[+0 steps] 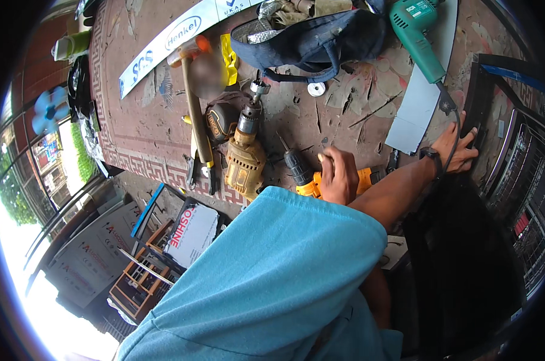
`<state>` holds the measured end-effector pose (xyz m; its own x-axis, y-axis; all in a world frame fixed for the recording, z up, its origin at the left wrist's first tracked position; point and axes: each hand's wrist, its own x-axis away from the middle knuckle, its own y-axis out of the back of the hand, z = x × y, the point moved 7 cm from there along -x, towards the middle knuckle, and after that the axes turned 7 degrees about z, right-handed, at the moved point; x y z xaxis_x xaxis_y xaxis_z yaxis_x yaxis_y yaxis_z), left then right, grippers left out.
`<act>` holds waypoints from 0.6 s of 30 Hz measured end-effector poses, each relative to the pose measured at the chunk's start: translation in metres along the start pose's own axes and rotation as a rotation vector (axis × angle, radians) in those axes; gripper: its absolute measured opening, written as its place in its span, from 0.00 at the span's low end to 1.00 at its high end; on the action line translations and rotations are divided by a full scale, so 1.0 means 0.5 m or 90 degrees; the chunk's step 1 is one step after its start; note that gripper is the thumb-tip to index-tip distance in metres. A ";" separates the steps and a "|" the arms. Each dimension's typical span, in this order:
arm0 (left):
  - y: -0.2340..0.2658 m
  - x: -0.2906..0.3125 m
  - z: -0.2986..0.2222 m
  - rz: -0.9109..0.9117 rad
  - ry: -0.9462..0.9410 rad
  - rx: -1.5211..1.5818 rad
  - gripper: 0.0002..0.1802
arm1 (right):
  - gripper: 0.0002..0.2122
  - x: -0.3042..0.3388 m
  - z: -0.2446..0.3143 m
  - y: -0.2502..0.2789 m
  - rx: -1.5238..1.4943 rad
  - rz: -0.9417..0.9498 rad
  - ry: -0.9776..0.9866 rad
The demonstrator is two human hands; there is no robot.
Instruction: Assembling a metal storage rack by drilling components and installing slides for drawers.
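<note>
My left hand (339,174) is closed around the body of an orange cordless drill (364,178). The drill lies on the patterned table, and its black chuck and bit (296,165) point up and to the left. My right hand (459,147), with a dark watch on its wrist, lies flat with fingers spread on the edge of a black metal frame (486,84). A black cord (456,123) runs past that hand to a green power tool (414,27). My blue sleeve (272,271) hides the near table edge.
A worn yellow drill (245,159), a wooden-handled hammer (194,102), pliers (194,171), a dark blue bag (314,39), a washer (316,89), a grey sheet (418,105) and a long white strip (164,45) lie on the table (140,126). Cartons and a wooden crate (143,277) sit below, lower left.
</note>
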<state>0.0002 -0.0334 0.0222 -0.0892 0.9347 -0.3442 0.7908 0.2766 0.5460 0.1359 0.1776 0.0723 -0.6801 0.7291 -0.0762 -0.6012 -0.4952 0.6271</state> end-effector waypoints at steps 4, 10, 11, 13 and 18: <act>-0.002 -0.004 -0.004 0.007 0.001 -0.016 0.13 | 0.03 -0.071 -0.081 -0.113 -0.240 0.119 -0.275; 0.002 -0.001 0.002 0.001 0.003 -0.016 0.13 | 0.11 -0.118 -0.027 -0.187 -0.261 0.288 -0.226; 0.003 -0.001 0.004 0.001 0.004 -0.019 0.13 | 0.11 -0.121 -0.024 -0.194 -0.238 0.305 -0.222; 0.006 0.002 0.003 -0.010 -0.002 -0.019 0.13 | 0.10 -0.129 -0.010 -0.199 -0.216 0.325 -0.216; 0.000 -0.014 -0.014 -0.011 -0.011 0.005 0.13 | 0.07 -0.144 -0.011 -0.205 -0.203 0.382 -0.211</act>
<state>-0.0033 -0.0383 0.0300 -0.0933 0.9257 -0.3665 0.7941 0.2912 0.5335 0.2443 0.1732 0.0093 -0.7976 0.3700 0.4764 -0.2940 -0.9281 0.2285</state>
